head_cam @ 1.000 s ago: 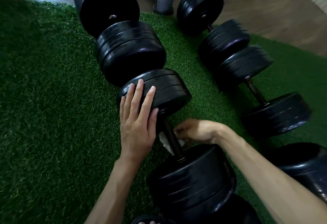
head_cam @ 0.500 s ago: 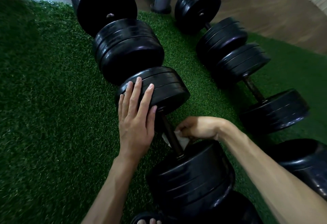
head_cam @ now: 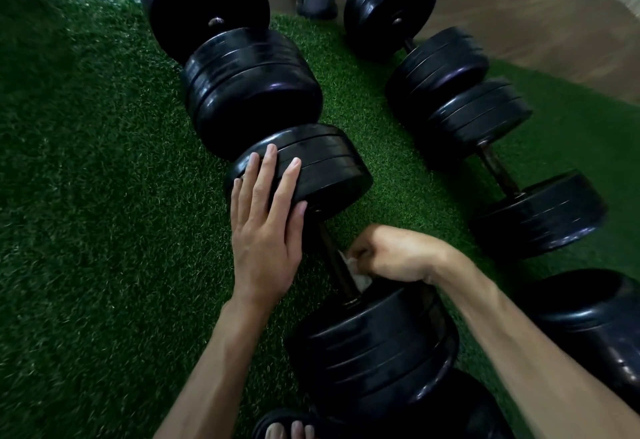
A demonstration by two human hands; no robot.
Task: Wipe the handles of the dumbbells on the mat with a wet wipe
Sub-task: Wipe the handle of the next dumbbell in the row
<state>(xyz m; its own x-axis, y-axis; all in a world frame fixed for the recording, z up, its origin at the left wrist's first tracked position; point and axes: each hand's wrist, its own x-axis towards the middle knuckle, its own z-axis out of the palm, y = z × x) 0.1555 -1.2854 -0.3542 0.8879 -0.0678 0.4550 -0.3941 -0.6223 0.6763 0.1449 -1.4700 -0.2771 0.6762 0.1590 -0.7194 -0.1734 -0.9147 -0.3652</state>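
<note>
Your left hand (head_cam: pixel 265 230) lies flat with straight fingers on the far black round plate stack (head_cam: pixel 311 168) of the nearest black dumbbell (head_cam: pixel 363 345) on the green artificial-grass mat (head_cam: pixel 86 213). Right of that hand, your right hand (head_cam: pixel 391 253) curls around a crumpled white wet wipe (head_cam: pixel 356 270), pressing it against the dumbbell's dark metal handle (head_cam: pixel 334 258), close to the near plate stack. Farther right of this dumbbell, a second black dumbbell (head_cam: pixel 519 196) lies on the mat.
</note>
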